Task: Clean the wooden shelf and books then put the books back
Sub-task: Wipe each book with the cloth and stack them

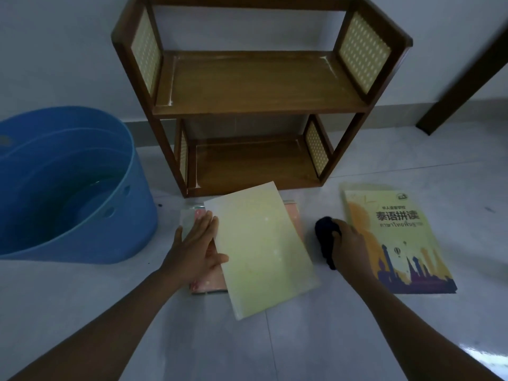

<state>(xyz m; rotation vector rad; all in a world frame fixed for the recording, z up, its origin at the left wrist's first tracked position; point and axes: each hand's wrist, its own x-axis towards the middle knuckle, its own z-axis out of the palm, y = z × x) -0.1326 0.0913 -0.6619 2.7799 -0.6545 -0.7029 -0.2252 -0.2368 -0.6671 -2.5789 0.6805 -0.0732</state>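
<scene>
Left hand [196, 250] flat, fingers spread, pressing the edge of a pale yellow book [262, 247] lying skewed over a pinkish book [209, 281] on the floor; right hand [347, 244] curled tight round a dark cloth [325, 235], just beside a printed yellow book [395, 237]. Left, a blue tub [82, 215]. Beyond, against the wall, the wooden shelf [258, 86], both tiers bare

The shelf [258, 86] stands against the wall; a tub [68, 188] sits to its left, books [264, 248] on the floor before it.
</scene>
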